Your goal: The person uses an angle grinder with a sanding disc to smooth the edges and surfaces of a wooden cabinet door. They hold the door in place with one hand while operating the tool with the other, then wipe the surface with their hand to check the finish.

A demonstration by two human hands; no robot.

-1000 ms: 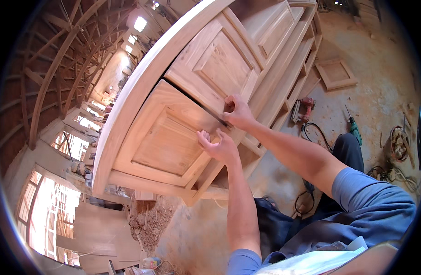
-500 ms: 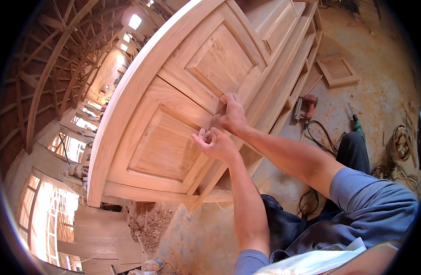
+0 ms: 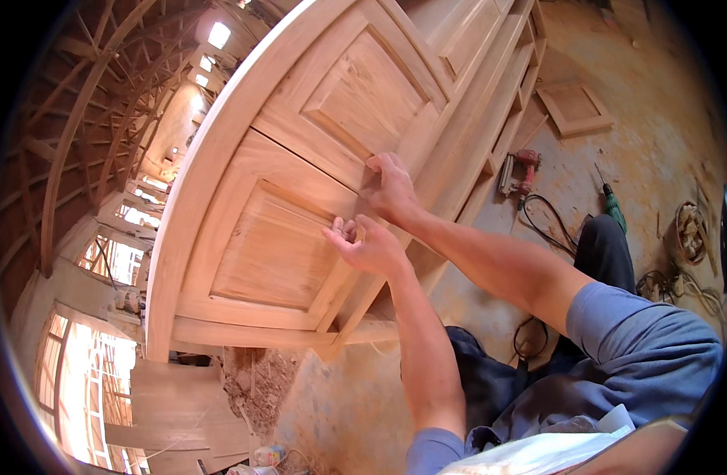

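Note:
A wooden cabinet lies before me with two framed panel doors side by side, the nearer door (image 3: 272,245) and the farther door (image 3: 371,95), a thin dark seam between them. My left hand (image 3: 367,247) is at the right edge of the nearer door, palm partly up, its fingers curled in. Just beyond it, my right hand (image 3: 392,190) rests by the seam at the farther door's lower corner, with bent fingers and the thumb side hidden. Anything small in either hand cannot be made out. Both doors sit flush in the cabinet frame (image 3: 191,198).
On the floor to the right lie a red nail gun (image 3: 526,170) with a black hose, a green drill (image 3: 613,207) and a loose framed panel (image 3: 575,109). Coiled cords (image 3: 672,293) lie farther right. Flat boards (image 3: 173,404) and wood shavings (image 3: 260,384) are at the lower left.
The view has shifted slightly, so the cabinet and tools sit a little farther left. Both hands stay by the seam, and the doors look unmoved in the frame.

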